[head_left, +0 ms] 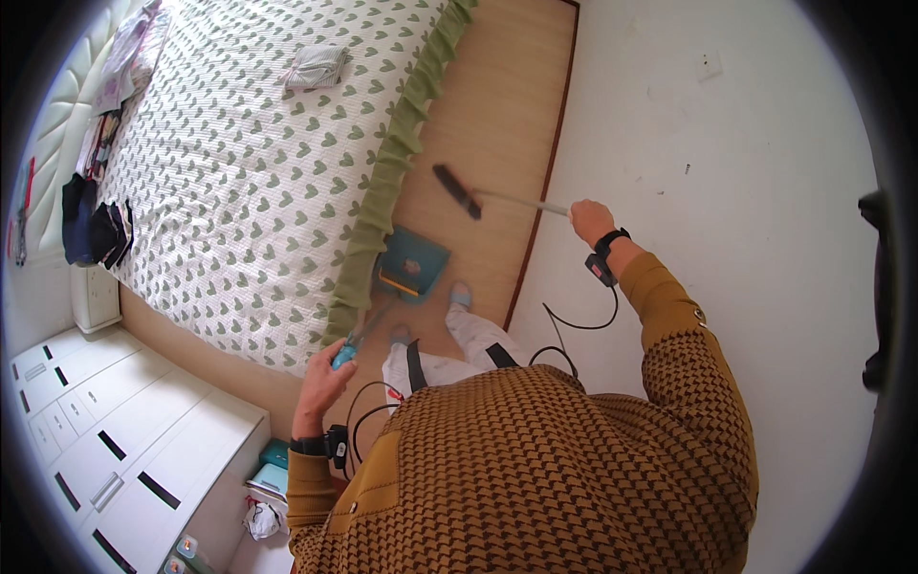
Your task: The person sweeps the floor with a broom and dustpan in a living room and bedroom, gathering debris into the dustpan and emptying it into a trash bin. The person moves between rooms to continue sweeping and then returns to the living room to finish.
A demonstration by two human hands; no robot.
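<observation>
My left hand (pixel 325 375) is closed round the light-blue grip (pixel 344 356) of a dustpan handle, at the lower edge of the bed's green ruffle. The teal dustpan (pixel 416 258) with a yellow lip rests on the wooden floor, above my feet. My right hand (pixel 591 222), out to the right, grips the pale broom handle (pixel 540 205). Its dark brush head (pixel 457 191) is low over the floor above the dustpan, slightly blurred; whether it touches the floor I cannot tell.
The bed (pixel 229 153) with a heart-print cover fills the upper left, holding folded cloth (pixel 316 67) and dark clothes (pixel 91 230). White drawer units (pixel 177 421) stand at lower left. A white wall (pixel 717 239) bounds the narrow floor strip (pixel 507 96) on the right.
</observation>
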